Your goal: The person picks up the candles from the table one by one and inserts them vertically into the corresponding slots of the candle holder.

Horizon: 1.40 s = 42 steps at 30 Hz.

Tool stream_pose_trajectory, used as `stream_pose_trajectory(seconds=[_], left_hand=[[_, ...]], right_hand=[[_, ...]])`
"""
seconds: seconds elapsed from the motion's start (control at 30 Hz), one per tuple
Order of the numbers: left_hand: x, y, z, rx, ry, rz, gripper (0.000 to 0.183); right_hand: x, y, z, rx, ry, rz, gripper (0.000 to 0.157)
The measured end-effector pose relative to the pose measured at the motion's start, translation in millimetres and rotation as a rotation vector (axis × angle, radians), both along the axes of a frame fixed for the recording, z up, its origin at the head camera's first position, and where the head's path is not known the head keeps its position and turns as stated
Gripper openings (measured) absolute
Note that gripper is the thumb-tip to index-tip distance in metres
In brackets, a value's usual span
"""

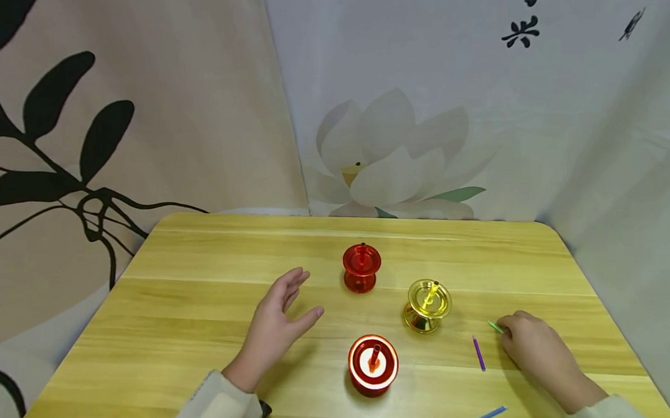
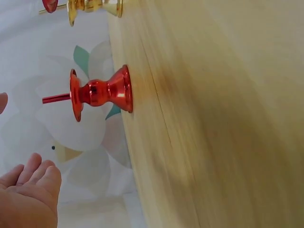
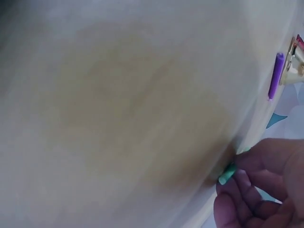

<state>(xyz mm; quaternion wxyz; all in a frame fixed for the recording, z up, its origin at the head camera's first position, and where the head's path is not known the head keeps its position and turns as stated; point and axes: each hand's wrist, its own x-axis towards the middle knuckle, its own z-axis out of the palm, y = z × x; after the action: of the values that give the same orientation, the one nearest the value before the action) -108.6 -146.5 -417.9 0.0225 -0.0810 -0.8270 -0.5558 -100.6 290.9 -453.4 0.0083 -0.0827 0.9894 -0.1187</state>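
My right hand pinches a thin green candle between thumb and fingers, low at the right side of the table. Beside that hand lies a purple candle; nearer the front is a blue candle. Empty-handed, my left hand hovers over the table with fingers extended and thumb spread. To its right stand a red candle holder at the back, a gold candle holder and a second red candle holder in front, each upright with a thin stem in its dish.
The wooden table has rounded back corners. A printed cloth curtain hangs behind it, and pale cloth runs along its right side.
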Motion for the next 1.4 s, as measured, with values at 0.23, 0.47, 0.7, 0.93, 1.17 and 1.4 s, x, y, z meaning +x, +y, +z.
stream_pose_trajectory(seconds=[0.23, 0.47, 0.7, 0.93, 1.17, 1.4], left_hand=[[-21.3, 15.7, -8.6, 0.011, -0.031, 0.010, 0.078], [-40.4, 27.8, -21.0, 0.002, -0.015, 0.011, 0.073], [-55.8, 39.0, -33.0, -0.002, -0.028, 0.024, 0.078], [-69.7, 51.5, -35.7, 0.013, -0.053, 0.028, 0.079], [-81.8, 64.9, -31.6, -0.028, -0.051, -0.001, 0.081], [-88.2, 72.0, -26.8, -0.107, -0.062, -0.020, 0.086]], right_hand=[[0.3, -0.1, -1.8, -0.016, -0.022, -0.021, 0.023], [0.1, -2.6, -2.1, -0.083, -0.006, -0.025, 0.017], [1.2, -6.8, -0.3, -0.138, 0.071, -0.024, 0.012], [1.8, -16.0, 5.9, -0.179, 0.132, -0.014, 0.009], [4.2, -24.7, 14.2, -0.226, 0.181, -0.031, 0.008], [5.4, -32.8, 28.3, -0.314, 0.279, -0.042, 0.010]])
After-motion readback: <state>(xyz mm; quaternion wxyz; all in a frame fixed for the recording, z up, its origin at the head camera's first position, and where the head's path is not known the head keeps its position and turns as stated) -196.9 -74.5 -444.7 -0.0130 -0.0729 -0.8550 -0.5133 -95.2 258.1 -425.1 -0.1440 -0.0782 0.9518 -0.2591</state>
